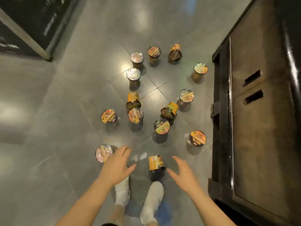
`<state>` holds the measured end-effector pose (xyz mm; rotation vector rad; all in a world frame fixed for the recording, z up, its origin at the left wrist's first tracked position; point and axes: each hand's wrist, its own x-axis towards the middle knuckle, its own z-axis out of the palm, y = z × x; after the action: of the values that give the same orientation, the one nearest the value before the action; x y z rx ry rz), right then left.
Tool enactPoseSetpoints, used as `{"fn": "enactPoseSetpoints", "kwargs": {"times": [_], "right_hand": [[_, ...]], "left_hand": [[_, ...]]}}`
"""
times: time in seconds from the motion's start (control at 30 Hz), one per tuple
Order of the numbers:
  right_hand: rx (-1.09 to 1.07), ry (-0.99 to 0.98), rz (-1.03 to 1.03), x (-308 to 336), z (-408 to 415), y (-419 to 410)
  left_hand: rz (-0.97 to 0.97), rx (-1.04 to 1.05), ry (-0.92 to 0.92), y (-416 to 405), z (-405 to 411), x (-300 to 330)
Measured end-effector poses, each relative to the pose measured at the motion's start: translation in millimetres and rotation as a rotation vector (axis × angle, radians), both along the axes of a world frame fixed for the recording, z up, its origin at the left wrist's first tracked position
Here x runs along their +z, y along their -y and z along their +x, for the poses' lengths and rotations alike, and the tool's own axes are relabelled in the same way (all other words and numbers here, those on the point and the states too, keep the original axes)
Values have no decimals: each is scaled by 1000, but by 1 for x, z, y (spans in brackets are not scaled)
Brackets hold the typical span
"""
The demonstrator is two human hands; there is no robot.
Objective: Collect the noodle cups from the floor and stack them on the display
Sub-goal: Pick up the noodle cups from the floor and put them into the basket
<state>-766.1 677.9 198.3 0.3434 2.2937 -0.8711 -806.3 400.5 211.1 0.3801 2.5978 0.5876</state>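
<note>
Several noodle cups stand or lie scattered on the grey tiled floor (65, 111). Nearest me, a yellow-and-black cup (156, 163) lies on its side between my hands. An upright cup with a shiny foil lid (103, 153) stands just left of my left hand (116, 166), whose fingers are spread and hold nothing. My right hand (182, 172) is spread too, to the right of the tipped cup and apart from it. Another upright cup (197, 138) stands further right, near the dark display (254, 119).
The dark display unit with two slots fills the right side, its edge close to the rightmost cups. A dark panel with a metal frame (24, 33) leans at the upper left. My feet in white shoes (152, 203) stand just behind the tipped cup.
</note>
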Motion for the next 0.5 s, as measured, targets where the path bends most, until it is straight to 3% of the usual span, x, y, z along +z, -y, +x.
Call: {"fn": "enactPoseSetpoints", "kwargs": {"times": [0.23,0.5], "right_hand": [[-23,121,-41,-165,13,16],[-51,158,109,-292,-5,43]], "left_hand": [[-19,-18,162,12,37,-161],[-75,26,265,48,43,-250]]}}
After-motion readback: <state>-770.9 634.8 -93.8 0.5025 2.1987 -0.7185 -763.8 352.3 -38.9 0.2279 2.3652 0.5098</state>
